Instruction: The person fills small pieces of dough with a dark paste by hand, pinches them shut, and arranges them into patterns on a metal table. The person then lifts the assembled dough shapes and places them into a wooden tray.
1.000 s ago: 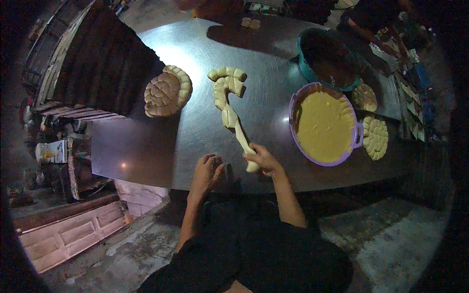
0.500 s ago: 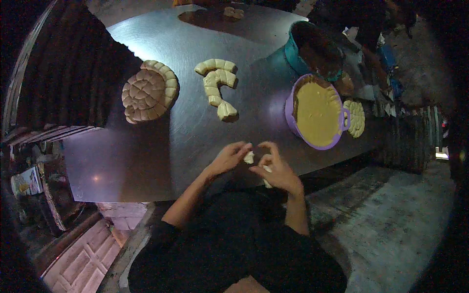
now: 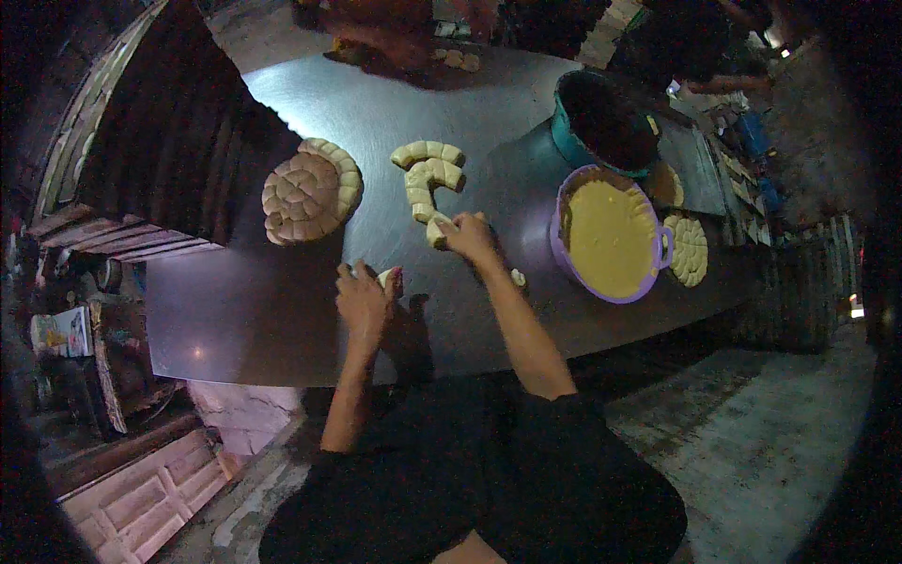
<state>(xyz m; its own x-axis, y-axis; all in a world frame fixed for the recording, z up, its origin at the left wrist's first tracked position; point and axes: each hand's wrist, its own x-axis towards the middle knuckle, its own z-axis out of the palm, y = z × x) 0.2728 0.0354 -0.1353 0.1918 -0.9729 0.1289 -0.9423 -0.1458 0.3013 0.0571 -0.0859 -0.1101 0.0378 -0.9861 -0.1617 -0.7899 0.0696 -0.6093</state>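
My left hand [image 3: 362, 296] is low over the metal table [image 3: 451, 310], fingers curled at a pale dough piece [image 3: 385, 278] with some reddish colour at its edge, too small to make out. My right hand [image 3: 467, 235] reaches forward and grips the lowest dough piece [image 3: 435, 230] of a curved row of cut cream-coloured dough [image 3: 427, 155]. A small dough bit [image 3: 518, 277] lies right of my right hand. To the left sits a round brown cake of segmented dough [image 3: 299, 197] with a paler rim. At right stands a purple tub [image 3: 606, 240] of yellow batter.
A teal tub [image 3: 573, 132] stands behind the purple one. More segmented dough [image 3: 689, 254] lies at right, small pieces [image 3: 458, 59] at the back. Dark stacked trays [image 3: 160, 141] fill the left side. A person's arm [image 3: 714, 85] is at the back right.
The long dough strip is no longer stretched out. My hands, together at the front half a second ago, have parted: the right moved forward to the dough row, the left moved left.
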